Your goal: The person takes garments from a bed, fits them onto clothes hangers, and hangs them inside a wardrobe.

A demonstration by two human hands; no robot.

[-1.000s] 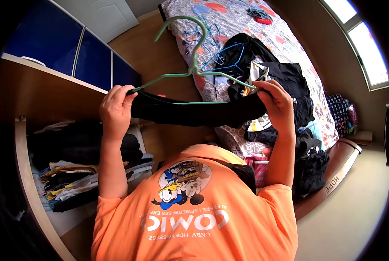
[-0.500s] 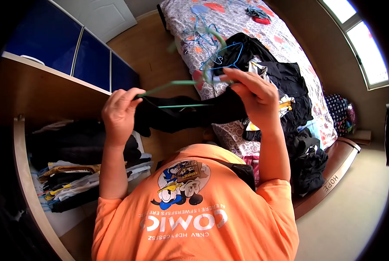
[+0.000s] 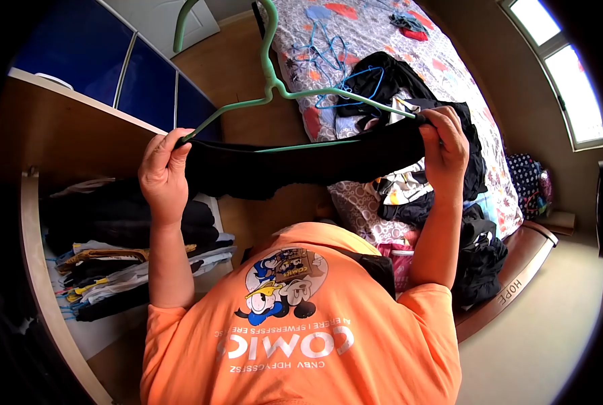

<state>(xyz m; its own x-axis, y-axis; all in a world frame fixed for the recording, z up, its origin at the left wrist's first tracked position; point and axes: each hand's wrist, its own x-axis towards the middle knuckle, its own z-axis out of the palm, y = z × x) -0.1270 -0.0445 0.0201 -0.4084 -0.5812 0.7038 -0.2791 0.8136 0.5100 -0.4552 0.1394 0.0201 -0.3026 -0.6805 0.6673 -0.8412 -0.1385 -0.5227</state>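
A green clothes hanger [image 3: 269,86] is held up in front of me, its hook pointing away. Black clothing [image 3: 301,165] hangs along it, stretched between the two ends; which kind of garment it is I cannot tell. My left hand [image 3: 163,177] is closed, pinching the black cloth at the hanger's left end. At the opposite end my right hand [image 3: 444,148] grips the cloth between thumb and fingers. Part of the hanger's lower bar shows above the cloth, and the rest is hidden behind it.
A bed [image 3: 291,50] with a patterned cover bears blue hangers [image 3: 325,50] and a heap of dark clothes [image 3: 473,223]. Folded clothes [image 3: 126,260] lie stacked in a wooden cabinet at the left. Blue cabinet doors [image 3: 146,77] stand beyond it.
The hanger has swung upright, so its hook and shoulders now show plainly. My right hand has moved right to the hanger's end, and the black cloth is stretched wider.
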